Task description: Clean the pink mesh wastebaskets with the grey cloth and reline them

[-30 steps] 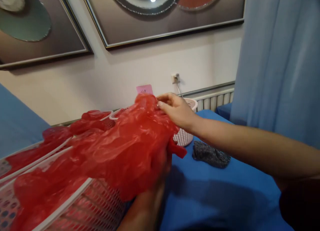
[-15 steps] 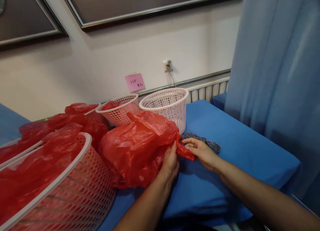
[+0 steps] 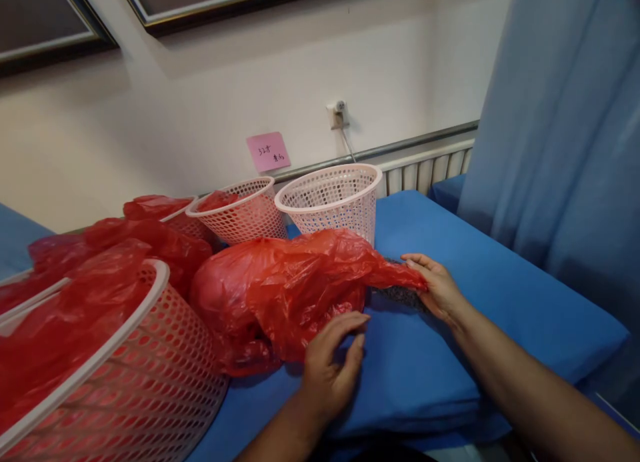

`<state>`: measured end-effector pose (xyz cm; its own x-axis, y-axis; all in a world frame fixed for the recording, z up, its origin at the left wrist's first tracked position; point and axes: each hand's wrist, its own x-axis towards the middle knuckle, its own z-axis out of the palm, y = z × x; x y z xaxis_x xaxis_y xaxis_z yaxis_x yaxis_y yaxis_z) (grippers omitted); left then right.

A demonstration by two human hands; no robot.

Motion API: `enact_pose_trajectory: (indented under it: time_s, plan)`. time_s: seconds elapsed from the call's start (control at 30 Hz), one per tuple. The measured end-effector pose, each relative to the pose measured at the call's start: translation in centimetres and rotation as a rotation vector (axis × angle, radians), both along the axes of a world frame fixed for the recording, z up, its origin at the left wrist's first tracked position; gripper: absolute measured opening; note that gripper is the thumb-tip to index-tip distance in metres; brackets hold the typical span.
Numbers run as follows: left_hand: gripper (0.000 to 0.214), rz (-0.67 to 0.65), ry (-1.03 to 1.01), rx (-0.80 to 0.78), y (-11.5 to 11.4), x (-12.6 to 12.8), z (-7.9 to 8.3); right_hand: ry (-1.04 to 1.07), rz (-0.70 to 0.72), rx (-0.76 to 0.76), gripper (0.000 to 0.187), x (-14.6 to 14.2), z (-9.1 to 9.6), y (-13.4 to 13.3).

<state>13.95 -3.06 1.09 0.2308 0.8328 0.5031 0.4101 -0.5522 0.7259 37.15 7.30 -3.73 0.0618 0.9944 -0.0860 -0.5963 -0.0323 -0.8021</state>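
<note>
A puffed-up red plastic bag (image 3: 300, 289) lies on the blue-covered table (image 3: 440, 369). Its gathered end is stretched out to the right, pinched in the fingers of my right hand (image 3: 436, 285). My left hand (image 3: 333, 362) is in front of the bag, thumb and fingers apart, holding nothing. Behind the drawn-out end, a dark grey speckled cloth (image 3: 403, 297) is partly hidden by the bag and my right hand. What the bag contains cannot be made out.
A large pink mesh basket (image 3: 165, 369) with red plastic stands at the left. Behind the bag are a white mesh basket (image 3: 330, 182) and a pink basket (image 3: 240, 212) holding red plastic. A blue curtain (image 3: 555, 135) hangs right; a radiator (image 3: 425, 172) runs along the wall.
My right hand has moved right, drawing the bag's end out into a longer twist. The left hand has let go of the bag and dropped lower.
</note>
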Motion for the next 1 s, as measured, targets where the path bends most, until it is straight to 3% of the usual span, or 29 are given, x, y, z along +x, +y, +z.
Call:
enact_pose_trajectory:
  time_s: [0.1,0.17,0.27,0.4,0.47,0.57,0.67,0.8,0.87,1.0]
  plan:
    - [0.044,0.207,0.192,0.426,1.1,-2.6,2.2,0.026,-0.009,0.004,0.036,0.4,0.1,-0.2]
    - [0.053,0.359,0.319,0.518,2.6,-4.4,2.8,0.051,-0.027,0.006,0.033,0.9,0.0,-0.2]
    - [0.073,0.497,0.479,0.37,4.7,-6.8,2.2,0.075,-0.06,0.016,0.029,1.7,-0.1,-0.1]
    - [0.039,0.447,0.519,0.019,5.4,-8.1,0.6,0.085,-0.067,0.092,0.028,2.2,1.1,-0.1]
    - [0.023,0.453,0.372,-0.075,5.1,-7.8,0.5,0.094,-0.053,0.15,0.03,1.8,2.2,-0.2]
    - [0.017,0.556,-0.029,-0.094,4.4,-7.0,1.7,0.068,-0.129,0.164,0.031,0.2,3.0,-1.3]
    - [0.022,0.59,-0.369,-0.081,3.6,-6.4,3.4,-0.095,-0.25,0.165,0.024,-2.1,2.2,-4.0]
    - [0.023,0.635,-0.56,-0.02,3.1,-5.8,5.0,-0.339,-0.141,0.284,0.018,-5.3,0.5,-9.1]
    - [0.02,0.687,-0.609,0.05,3.3,-5.5,5.3,-0.366,-0.121,0.382,0.033,-6.7,0.4,-11.2]
    - [0.019,0.714,-0.745,0.139,4.3,-4.7,4.6,-0.328,0.016,0.454,0.092,-9.2,1.7,-12.4]
